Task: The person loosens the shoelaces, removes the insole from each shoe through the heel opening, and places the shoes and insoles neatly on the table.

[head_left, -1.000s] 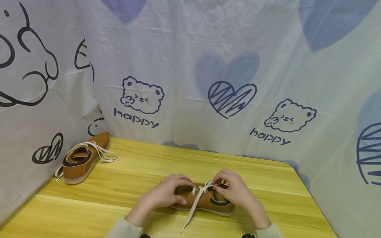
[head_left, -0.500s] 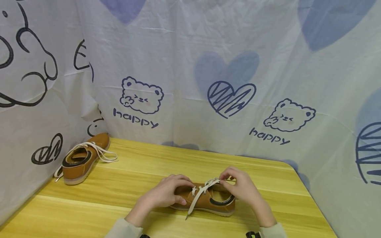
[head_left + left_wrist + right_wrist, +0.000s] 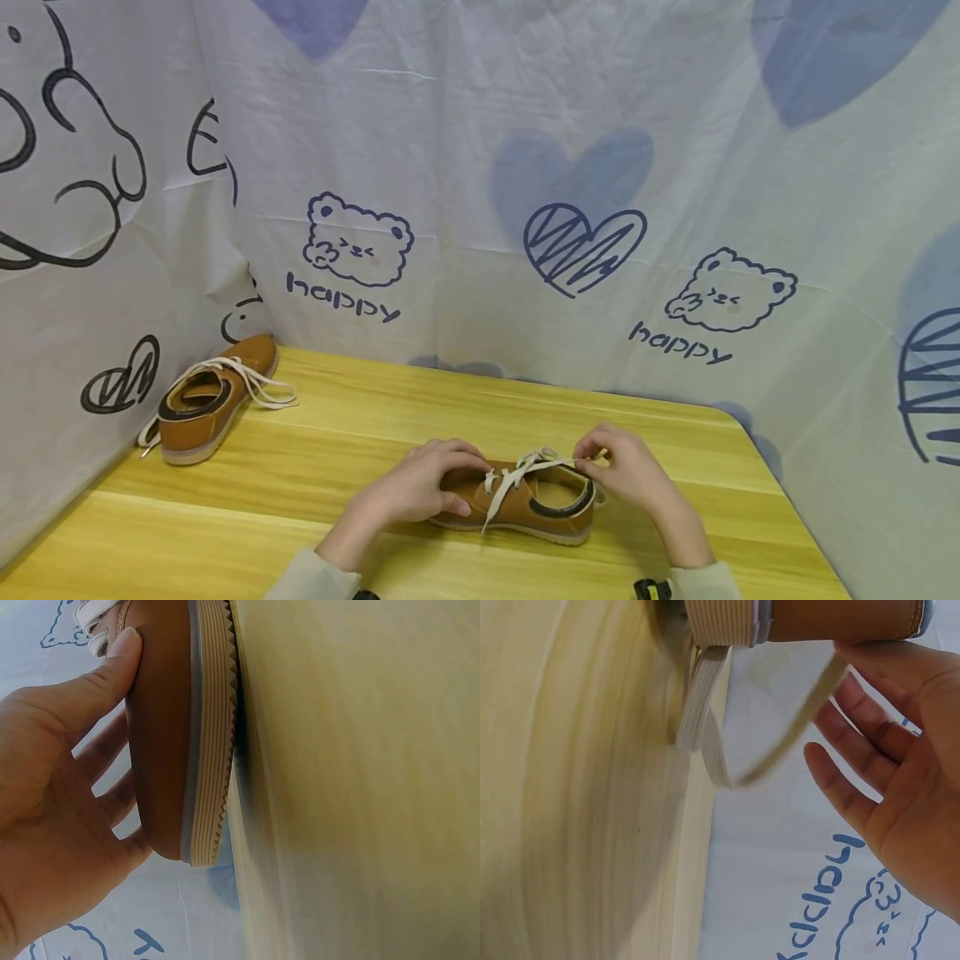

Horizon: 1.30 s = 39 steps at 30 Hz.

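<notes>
A brown lace-up shoe sits sole-down on the table, toe to the left. My left hand grips its toe end; the left wrist view shows the thumb on the near side of the brown upper and fingers round the far side. At the shoe's opening, my right hand pinches a flat off-white shoelace between thumb and fingertips. In the right wrist view, a length of lace hangs in a loop below that pinch, by the heel. The other lace end drapes over the near side.
A matching brown shoe with loose white laces stands at the table's left edge, against the cloth. Printed white cloth hangs behind and at both sides of the yellow wooden table.
My right hand has moved right, drawing the lace along over the shoe's opening. The near lace end has slid up and become shorter. My left hand and the shoe have stayed in place.
</notes>
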Tool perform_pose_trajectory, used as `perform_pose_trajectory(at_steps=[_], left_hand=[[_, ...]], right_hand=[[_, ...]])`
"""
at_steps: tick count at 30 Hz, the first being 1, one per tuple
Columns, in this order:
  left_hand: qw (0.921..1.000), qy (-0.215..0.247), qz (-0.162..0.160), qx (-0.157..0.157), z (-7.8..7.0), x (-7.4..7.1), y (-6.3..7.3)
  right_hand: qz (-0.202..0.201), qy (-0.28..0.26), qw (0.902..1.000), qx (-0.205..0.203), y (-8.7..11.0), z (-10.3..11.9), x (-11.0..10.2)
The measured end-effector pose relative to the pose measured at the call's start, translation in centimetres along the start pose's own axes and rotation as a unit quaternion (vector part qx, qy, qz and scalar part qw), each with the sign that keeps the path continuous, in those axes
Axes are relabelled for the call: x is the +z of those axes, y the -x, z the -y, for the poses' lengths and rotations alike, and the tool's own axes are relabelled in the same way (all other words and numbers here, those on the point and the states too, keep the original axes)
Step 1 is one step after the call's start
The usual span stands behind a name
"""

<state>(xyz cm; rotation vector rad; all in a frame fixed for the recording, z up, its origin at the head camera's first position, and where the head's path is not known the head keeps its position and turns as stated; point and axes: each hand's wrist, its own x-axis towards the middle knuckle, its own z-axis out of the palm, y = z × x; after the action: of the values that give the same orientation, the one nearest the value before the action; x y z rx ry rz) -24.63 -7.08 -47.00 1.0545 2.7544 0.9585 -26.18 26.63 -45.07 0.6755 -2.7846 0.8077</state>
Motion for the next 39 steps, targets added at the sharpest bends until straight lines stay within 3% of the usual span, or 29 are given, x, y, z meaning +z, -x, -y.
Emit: perform_pose_trajectory(at_steps=[4,9,17,23,30,39], left_hand=[[1.0,0.0,0.002,-0.001,0.0,0.0,0.0],[1.0,0.0,0.003,-0.004,0.0,0.0,0.0],[1.0,-0.002,0.002,-0.002,0.0,0.0,-0.1],[1.0,-0.004,0.0,0.002,0.0,0.0,-0.1],[1.0,-0.003,-0.001,0.004,0.1,0.0,0.0],[0.9999,-0.005,-0.004,0.008,0.2,0.0,-0.1]], right_hand=[[0.011,0.007,0.9999,0.0,0.1,-0.1,-0.2],[-0.003,-0.004,1.0,0.008,0.1,0.1,-0.2],[-0.062,-0.044,0.9959,-0.049,-0.4,1.4,0.6],[-0.048,-0.066,0.9916,-0.1,-0.8,2.3,1.7],[-0.016,-0.069,0.9936,-0.088,-0.8,3.3,2.7],[-0.01,-0.054,0.9932,-0.103,-0.8,4.0,3.3]])
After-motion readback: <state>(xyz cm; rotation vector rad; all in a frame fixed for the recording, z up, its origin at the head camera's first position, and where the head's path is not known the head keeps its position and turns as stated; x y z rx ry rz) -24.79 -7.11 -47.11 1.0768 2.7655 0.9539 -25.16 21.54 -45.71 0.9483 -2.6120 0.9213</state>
